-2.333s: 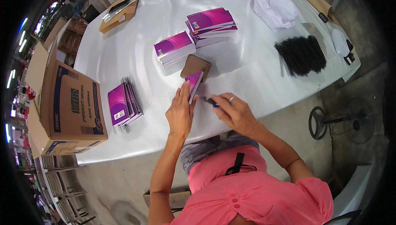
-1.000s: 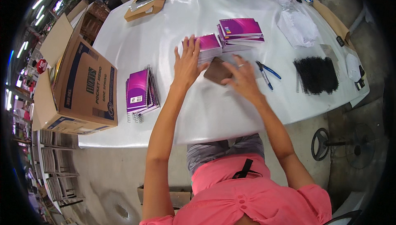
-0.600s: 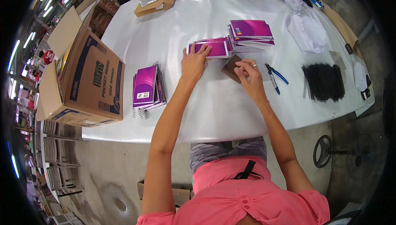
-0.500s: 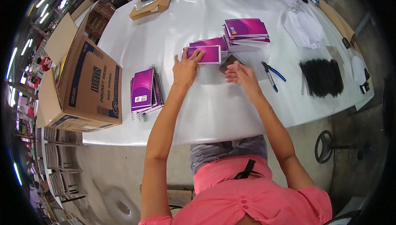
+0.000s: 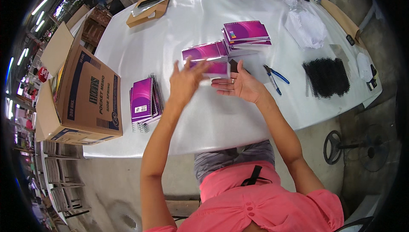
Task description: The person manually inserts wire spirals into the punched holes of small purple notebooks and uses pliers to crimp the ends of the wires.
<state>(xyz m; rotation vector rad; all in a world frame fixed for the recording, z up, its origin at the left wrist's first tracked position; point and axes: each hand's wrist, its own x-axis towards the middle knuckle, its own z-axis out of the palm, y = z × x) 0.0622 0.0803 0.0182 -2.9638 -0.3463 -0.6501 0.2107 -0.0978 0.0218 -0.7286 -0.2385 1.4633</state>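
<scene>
Both hands are up off the table now. The left hand [image 5: 185, 83] has let go of the notebook [image 5: 213, 68] it pressed half a second ago, fingers spread and blurred beside it. The right hand [image 5: 239, 85] lies palm up, empty, just under that notebook, which sits by the purple stack [image 5: 246, 34]. Pliers [image 5: 272, 75] lie right of it. The carton [image 5: 83, 98] stands at the left edge, contents hidden.

White table [image 5: 179, 32] on bare concrete floor [image 5: 106, 189]; folding chairs [image 5: 59, 181] stacked left.
</scene>
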